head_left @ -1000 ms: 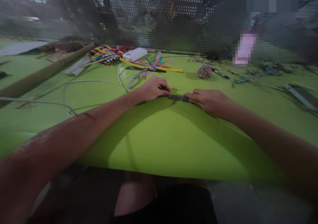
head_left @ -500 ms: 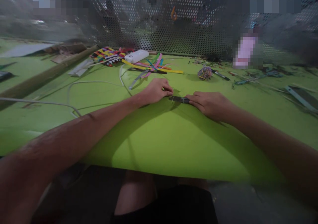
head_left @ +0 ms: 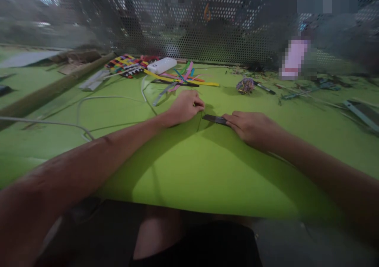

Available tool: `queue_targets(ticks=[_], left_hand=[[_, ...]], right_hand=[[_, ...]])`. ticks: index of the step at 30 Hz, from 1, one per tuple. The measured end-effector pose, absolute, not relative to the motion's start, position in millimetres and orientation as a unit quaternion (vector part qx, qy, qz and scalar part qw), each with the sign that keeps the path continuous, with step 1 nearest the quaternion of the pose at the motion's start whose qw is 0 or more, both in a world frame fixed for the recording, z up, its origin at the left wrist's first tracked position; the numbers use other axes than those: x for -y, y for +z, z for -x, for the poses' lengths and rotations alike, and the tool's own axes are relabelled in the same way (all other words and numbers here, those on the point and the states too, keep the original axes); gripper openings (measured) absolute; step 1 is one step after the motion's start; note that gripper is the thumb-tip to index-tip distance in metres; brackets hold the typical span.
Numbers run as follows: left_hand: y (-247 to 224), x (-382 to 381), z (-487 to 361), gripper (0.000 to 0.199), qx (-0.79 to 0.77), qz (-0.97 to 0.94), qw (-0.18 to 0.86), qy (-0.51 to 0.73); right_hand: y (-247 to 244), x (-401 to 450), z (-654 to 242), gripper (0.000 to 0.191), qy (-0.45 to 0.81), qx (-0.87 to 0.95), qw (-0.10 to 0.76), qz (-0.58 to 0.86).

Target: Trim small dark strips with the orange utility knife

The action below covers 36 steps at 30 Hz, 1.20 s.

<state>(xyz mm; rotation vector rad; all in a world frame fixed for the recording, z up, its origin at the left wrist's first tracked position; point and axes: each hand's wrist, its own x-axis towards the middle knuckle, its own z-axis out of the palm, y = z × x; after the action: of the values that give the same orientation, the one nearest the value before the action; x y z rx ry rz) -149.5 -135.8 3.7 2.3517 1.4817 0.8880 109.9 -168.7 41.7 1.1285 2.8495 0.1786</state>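
Note:
Above the green table [head_left: 189,168], my left hand [head_left: 188,104] is closed in a pinch, with a thin dark strand [head_left: 200,121] hanging below its fingertips. Just to the right, my right hand [head_left: 247,125] grips a flat dark piece [head_left: 214,119], whose free end points toward my left hand. A small gap separates that end from my left fingertips. What the dark piece is made of cannot be told.
Behind my hands lie coloured strips [head_left: 204,84], a white device [head_left: 162,66], a woven multicoloured piece [head_left: 127,64], a tangled ball [head_left: 245,85] and a pen [head_left: 265,88]. A bamboo pole [head_left: 56,83] and white cable [head_left: 103,98] are at left; a perforated screen [head_left: 189,42] stands behind.
The thin loop seen around the dark piece earlier no longer shows there; a thin strand now hangs by my left fingers. Both hands have barely moved.

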Motion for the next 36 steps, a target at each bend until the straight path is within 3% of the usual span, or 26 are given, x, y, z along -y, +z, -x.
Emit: queue_targets(ticks=[8,24,30,36], left_hand=[[8,135,159,0.012,-0.486,-0.798,0.176,0.31],[18,145,153,0.009,-0.487,-0.769,0.271,0.311],[19,141,160,0.023,-0.528,-0.762,0.168,0.335],[18,144,158,0.015,-0.462,-0.679,0.407,0.401]], right_hand=[[41,164,-112,0.046,0.039,-0.927,0.016,-0.373],[46,132,-138,0.039,-0.029,-0.891,-0.141,-0.431],[48,131,-137,0.04,-0.03,-0.869,-0.13,-0.476],[47,129,-138,0.044,-0.049,-0.866,-0.153,-0.474]])
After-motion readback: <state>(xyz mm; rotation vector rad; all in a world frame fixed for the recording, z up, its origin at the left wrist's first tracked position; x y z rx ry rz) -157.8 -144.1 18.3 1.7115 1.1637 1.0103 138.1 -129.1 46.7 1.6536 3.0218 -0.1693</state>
